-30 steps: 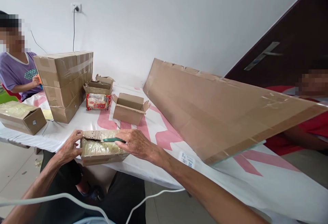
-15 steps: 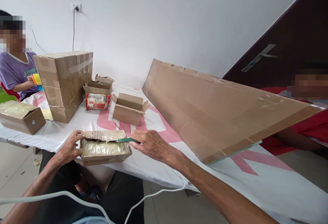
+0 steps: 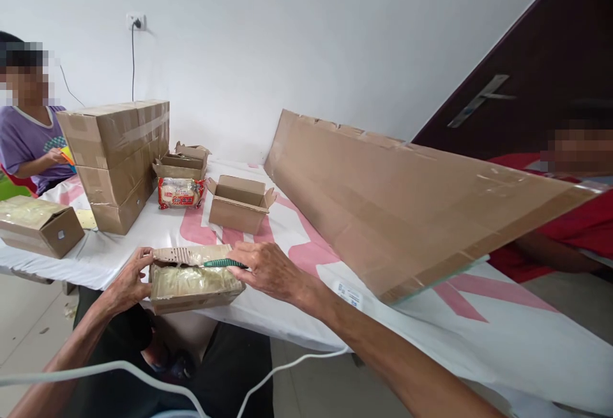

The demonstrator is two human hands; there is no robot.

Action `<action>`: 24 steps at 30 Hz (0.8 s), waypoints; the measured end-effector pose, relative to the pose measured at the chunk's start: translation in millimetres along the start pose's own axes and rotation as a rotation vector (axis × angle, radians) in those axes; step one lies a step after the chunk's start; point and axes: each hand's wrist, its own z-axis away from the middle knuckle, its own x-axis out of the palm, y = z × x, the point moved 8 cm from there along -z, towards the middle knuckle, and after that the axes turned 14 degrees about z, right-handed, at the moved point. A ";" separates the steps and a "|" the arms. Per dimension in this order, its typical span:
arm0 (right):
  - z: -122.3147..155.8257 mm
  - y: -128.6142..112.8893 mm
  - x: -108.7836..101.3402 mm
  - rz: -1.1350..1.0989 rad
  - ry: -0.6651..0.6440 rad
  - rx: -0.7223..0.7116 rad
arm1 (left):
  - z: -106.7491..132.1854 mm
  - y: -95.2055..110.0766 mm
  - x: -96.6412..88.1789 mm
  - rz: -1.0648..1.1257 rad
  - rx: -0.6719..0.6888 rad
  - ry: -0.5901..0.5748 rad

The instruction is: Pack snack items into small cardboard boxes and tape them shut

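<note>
A small taped cardboard box (image 3: 194, 285) lies at the near edge of the white and pink table (image 3: 297, 249). My left hand (image 3: 128, 277) grips its left end, fingers curled over the top flap. My right hand (image 3: 267, 269) is closed on a green-handled cutter (image 3: 223, 263), whose tip lies along the top seam of the box under the raised flap.
A stack of sealed cartons (image 3: 117, 159) stands at the left, with a noodle packet (image 3: 181, 192) and open small boxes (image 3: 237, 204) beside it. Another sealed box (image 3: 38, 226) sits far left. A large flat cardboard sheet (image 3: 407, 201) slants across the right. People sit at both sides.
My right hand slid the cutter to the right along the box seam, then drew it back a little to the left. My left hand stayed on the box.
</note>
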 end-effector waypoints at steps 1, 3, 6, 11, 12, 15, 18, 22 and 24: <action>2.2 1.9 3.4 0.011 -0.020 0.004 | -0.1 -0.1 0.4 0.004 -0.003 -0.002; 8.4 8.5 5.9 0.029 -0.049 0.018 | -0.7 -0.7 1.4 0.003 -0.009 -0.009; 18.4 23.0 2.7 0.084 -0.083 0.059 | -1.5 -2.6 2.0 0.009 0.001 -0.008; 29.0 37.8 -19.1 0.007 -0.012 0.085 | -1.4 -5.9 1.8 0.012 0.023 0.012; 29.5 37.4 -23.6 -0.020 0.016 0.083 | -1.5 -5.2 1.5 0.009 0.023 0.017; 25.9 28.2 -31.2 -0.077 0.104 0.071 | -2.5 -0.1 1.9 -0.002 0.015 0.006; 14.6 10.9 -24.4 -0.088 0.145 0.044 | -3.0 4.4 2.2 -0.032 0.001 -0.016; 6.2 1.1 3.1 0.034 0.010 0.022 | -1.5 1.0 -2.0 -0.047 0.000 -0.007; 14.1 10.4 7.4 0.076 -0.054 0.043 | -0.9 -4.2 -3.4 -0.025 0.003 -0.005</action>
